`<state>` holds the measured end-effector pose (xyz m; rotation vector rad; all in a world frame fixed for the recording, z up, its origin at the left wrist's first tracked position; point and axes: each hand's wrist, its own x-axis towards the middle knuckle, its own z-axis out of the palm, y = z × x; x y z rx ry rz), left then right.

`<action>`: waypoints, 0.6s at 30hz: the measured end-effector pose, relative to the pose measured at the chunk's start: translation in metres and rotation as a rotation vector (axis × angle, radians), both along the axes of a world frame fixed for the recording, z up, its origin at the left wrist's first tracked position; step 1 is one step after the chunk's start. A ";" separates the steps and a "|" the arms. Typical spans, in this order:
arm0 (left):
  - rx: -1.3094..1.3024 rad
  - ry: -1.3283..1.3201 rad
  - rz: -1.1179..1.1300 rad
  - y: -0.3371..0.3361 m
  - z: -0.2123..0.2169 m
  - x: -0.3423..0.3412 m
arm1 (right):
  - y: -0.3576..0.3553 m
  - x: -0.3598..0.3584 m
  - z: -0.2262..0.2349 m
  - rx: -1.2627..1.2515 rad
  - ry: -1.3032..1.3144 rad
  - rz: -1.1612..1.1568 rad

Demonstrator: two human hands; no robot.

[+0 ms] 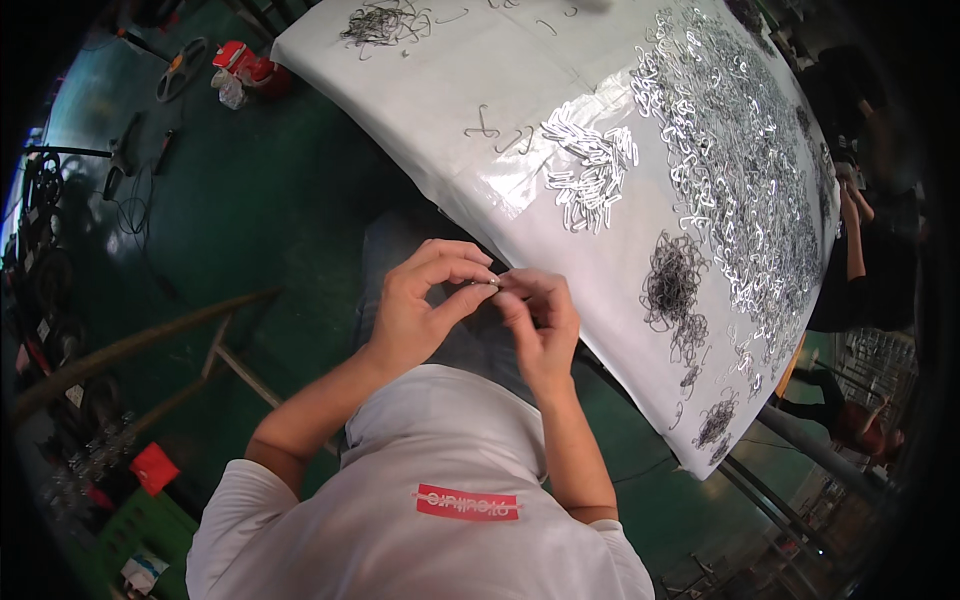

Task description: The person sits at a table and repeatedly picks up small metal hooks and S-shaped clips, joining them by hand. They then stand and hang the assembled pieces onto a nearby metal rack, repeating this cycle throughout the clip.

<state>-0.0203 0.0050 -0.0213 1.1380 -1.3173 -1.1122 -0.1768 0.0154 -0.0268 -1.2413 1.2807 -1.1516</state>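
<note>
My left hand [415, 305] and my right hand [543, 318] meet just off the near edge of the white-covered table [610, 290]. Between their fingertips is a small metal piece [493, 284], pinched from both sides. It is mostly hidden, so its exact shape cannot be made out. On the table beyond lies a heap of shiny elongated metal hooks [590, 165]. A pile of darker wire hooks [674, 283] sits to the right of my right hand. Farther right, a broad spread of loose metal hooks [745, 170] covers much of the tabletop.
Small hook piles lie at the far left [385, 25] and near right corner [716, 424] of the table. Another person's arm [853, 235] reaches the far right edge. A wooden frame [150, 350] stands at my left; a red container [240, 65] is on the floor beyond.
</note>
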 end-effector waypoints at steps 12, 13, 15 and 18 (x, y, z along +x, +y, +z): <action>-0.074 -0.144 0.081 0.009 -0.002 0.008 | -0.219 -0.034 -0.024 -0.328 1.153 0.626; -0.077 -0.156 0.092 0.010 -0.002 0.008 | -0.224 -0.033 -0.023 -0.320 1.215 0.718; -0.083 -0.164 0.087 0.009 -0.001 0.008 | -0.226 -0.030 -0.022 -0.352 1.268 0.760; -0.087 -0.181 0.076 0.008 -0.002 0.005 | -0.212 -0.029 -0.018 -0.422 1.201 0.651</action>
